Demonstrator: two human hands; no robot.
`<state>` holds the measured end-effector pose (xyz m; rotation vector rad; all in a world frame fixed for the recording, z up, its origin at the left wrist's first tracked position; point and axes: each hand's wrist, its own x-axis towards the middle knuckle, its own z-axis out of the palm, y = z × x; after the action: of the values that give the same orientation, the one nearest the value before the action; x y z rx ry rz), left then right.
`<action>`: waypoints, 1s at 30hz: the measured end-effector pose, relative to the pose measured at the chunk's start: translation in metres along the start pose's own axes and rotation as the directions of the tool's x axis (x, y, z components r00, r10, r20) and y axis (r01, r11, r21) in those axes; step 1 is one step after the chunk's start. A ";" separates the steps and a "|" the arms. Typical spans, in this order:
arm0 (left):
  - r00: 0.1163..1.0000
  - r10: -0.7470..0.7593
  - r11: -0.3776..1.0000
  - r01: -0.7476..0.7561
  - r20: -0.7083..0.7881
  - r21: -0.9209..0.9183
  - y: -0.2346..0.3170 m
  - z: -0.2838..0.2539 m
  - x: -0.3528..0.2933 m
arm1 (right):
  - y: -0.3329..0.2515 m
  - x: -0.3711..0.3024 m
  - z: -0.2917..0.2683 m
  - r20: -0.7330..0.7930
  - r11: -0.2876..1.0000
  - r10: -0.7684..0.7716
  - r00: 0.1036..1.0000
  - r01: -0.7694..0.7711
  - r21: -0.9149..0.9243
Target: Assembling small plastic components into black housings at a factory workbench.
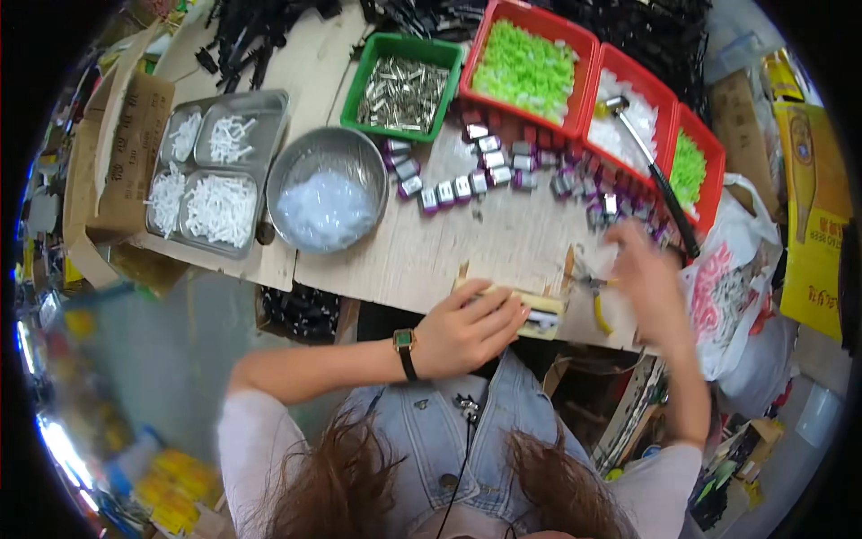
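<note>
My left hand (467,331), with a watch on its wrist, is closed over a pale wooden block (545,320) at the table's near edge. A slim black-and-white piece shows in the block beside my fingertips; the rest is under my hand. My right hand (645,274) is raised over the table's right side, smeared by motion, so its fingers cannot be read. Just left of it lie pliers (600,305) with yellow handles. Beyond it, many small silver-and-purple parts (462,187) stand in a curved row, more loosely scattered toward the right.
Red bins (591,85) hold green and white pieces; a black-handled hammer (664,184) lies across them. A green bin (352,101) holds metal pins. Left are a steel bowl (280,193) and a divided tray (277,112) of white parts. A plastic bag (727,287) hangs right.
</note>
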<state>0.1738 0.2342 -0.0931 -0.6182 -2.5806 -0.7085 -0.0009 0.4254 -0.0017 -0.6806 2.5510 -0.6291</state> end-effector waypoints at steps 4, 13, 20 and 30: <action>1.000 -0.014 0.998 0.014 -0.003 -0.055 0.004 -0.005 0.009 | 0.037 0.173 -0.095 -0.541 0.927 -0.363 0.759 0.237 -0.291; 0.992 -0.123 0.981 0.120 -0.008 -0.156 0.000 -0.015 0.022 | 0.045 0.319 -0.092 -0.436 0.927 -0.065 0.898 -0.108 -0.359; 0.954 0.046 0.993 -0.011 -0.298 0.119 -0.033 -0.063 0.069 | -0.038 0.048 -0.017 0.151 0.864 -0.483 0.862 0.442 0.242; 0.974 -0.228 0.850 0.195 -0.008 -0.489 -0.010 -0.029 0.017 | 0.113 0.049 -0.039 -0.531 0.841 -0.332 0.780 -0.011 -0.541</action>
<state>0.1616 0.2160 -0.0658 -0.4397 -2.4332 -1.4565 -0.0995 0.4985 -0.0422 -1.0296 3.3590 -0.2001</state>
